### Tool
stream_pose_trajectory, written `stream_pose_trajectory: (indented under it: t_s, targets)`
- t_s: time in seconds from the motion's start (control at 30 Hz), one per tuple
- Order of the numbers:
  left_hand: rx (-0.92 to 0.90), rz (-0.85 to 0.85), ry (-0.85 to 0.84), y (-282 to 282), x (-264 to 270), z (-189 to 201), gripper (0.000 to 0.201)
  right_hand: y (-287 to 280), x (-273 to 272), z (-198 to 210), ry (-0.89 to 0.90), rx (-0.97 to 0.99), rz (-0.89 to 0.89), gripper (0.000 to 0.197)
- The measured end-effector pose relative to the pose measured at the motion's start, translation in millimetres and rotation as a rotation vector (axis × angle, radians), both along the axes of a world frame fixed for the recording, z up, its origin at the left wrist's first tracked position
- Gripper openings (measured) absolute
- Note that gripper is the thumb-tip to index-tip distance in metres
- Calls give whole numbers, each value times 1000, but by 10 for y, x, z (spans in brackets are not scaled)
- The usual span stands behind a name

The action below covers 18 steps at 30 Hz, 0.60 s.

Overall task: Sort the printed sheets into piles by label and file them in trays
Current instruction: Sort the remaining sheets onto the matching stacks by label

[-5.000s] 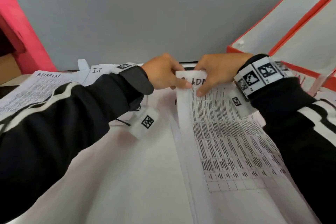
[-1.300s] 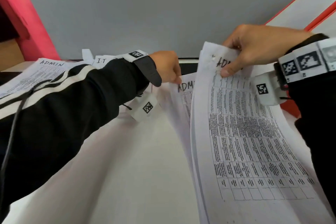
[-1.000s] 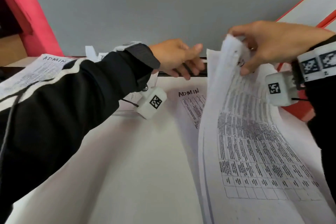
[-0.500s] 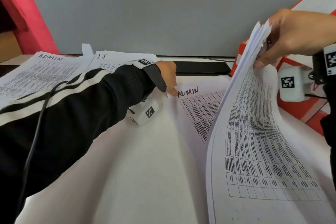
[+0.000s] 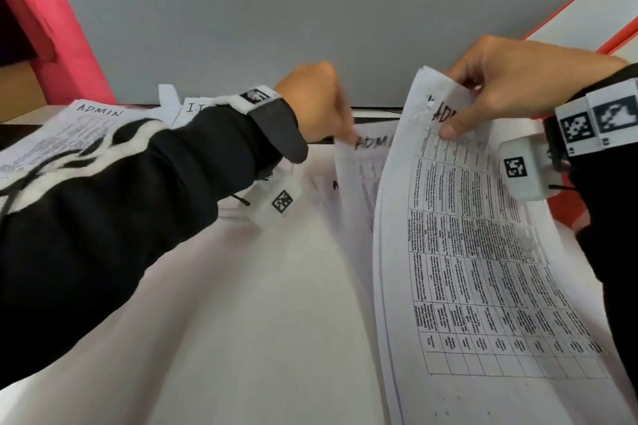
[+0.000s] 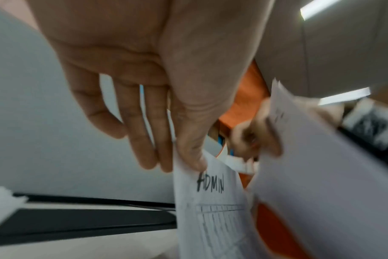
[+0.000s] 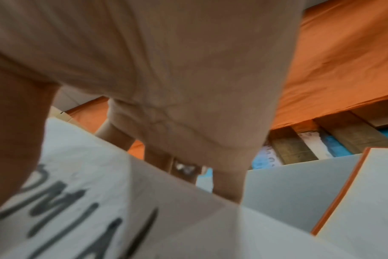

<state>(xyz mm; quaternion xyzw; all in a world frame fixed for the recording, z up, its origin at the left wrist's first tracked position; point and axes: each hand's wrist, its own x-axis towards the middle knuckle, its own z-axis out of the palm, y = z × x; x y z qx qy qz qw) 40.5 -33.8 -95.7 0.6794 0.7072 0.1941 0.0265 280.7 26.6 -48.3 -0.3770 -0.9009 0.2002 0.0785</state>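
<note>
My right hand [image 5: 459, 107] grips a sheaf of printed sheets [image 5: 483, 269] by its top edge, thumb on the front over the handwritten ADMIN label, and holds it raised and curved above the desk. The right wrist view shows that label close up on the sheaf [image 7: 82, 201]. My left hand [image 5: 345, 134] pinches the top left corner of a single ADMIN sheet [image 5: 359, 176] just left of the sheaf. In the left wrist view the thumb and forefinger of my left hand [image 6: 182, 163] clamp that ADMIN sheet [image 6: 210, 210], which stands lifted off the white desk [image 5: 259, 321].
An ADMIN pile [image 5: 69, 134] and an I.T pile [image 5: 193, 109] lie at the far left of the desk. Red trays [image 5: 587, 10] stand at the right, behind my right wrist. A grey partition [image 5: 310, 10] closes the back, and a pink box [image 5: 51, 28] stands left.
My right hand has swung the sheaf back to the left and lower. My left hand has taken the corner of the ADMIN sheet that lay flat and lifted it.
</note>
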Motion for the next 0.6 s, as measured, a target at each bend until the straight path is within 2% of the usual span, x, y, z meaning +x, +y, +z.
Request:
stream_pose_trajectory:
  t_s: [0.07,0.13,0.23,0.3,0.33,0.4,0.43,0.5,0.6]
  targets:
    - [57,-152,-186,-81,66,94,10,-22,-102,-34,1,65,19,18]
    - [110,-258,-423,-144,151,150,10,-56,-127,-15,6,88,-5,17]
    - [130,-315,-828,-254,290,156,32,-100,-44,68,38,159,-51,14]
    - [-33,-382,-1042,-333,344,98,46,-151,17,124,135,240,-75,16]
    - [-111,-421,-1058,-374,354,43,47,-166,44,156,212,286,-72,21]
    - [-180,-451,-928,-435,359,-89,42,-146,96,229,374,379,-88,43]
    - [-160,-420,-856,-441,350,-146,38,-129,125,265,442,403,-112,51]
    - [-25,-327,-811,-437,316,-183,31,-40,219,310,516,444,-193,61]
    - [222,-245,-949,-485,200,-42,23,8,373,281,749,415,-285,77]
